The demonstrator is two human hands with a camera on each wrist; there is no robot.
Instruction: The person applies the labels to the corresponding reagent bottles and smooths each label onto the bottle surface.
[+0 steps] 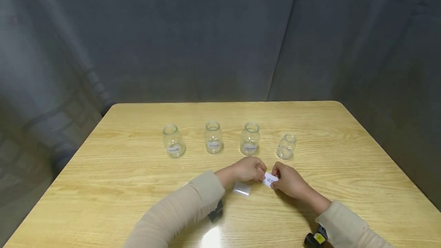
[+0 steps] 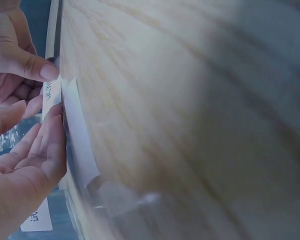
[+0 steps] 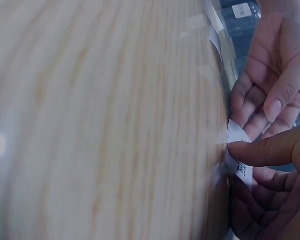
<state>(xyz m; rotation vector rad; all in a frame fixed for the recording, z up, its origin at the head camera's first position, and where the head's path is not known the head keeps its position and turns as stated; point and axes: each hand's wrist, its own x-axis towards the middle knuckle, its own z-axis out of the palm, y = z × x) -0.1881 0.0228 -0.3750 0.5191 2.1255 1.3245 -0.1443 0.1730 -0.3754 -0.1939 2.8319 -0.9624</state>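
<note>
A small white label with handwriting (image 1: 270, 179) is between the two hands, low over the table. My right hand (image 1: 288, 180) pinches it; in the right wrist view the thumb (image 3: 247, 152) presses on its face. My left hand (image 1: 249, 168) is at the label's left edge. In the left wrist view its straight fingers (image 2: 52, 142) touch the label's end while the thumb stands apart. Nearest beyond the right hand stands a small clear glass jar (image 1: 286, 147). A white glossy slip (image 1: 242, 189) lies on the table beside the left wrist.
Three larger glass jars stand in a row behind the hands: a left one (image 1: 174, 141), a middle one (image 1: 213, 137) and a right one (image 1: 249, 139), each with a white written label low on its front. Dark wrist devices show below both forearms. A grey curtain (image 1: 193, 41) hangs behind the wooden table (image 1: 138, 118).
</note>
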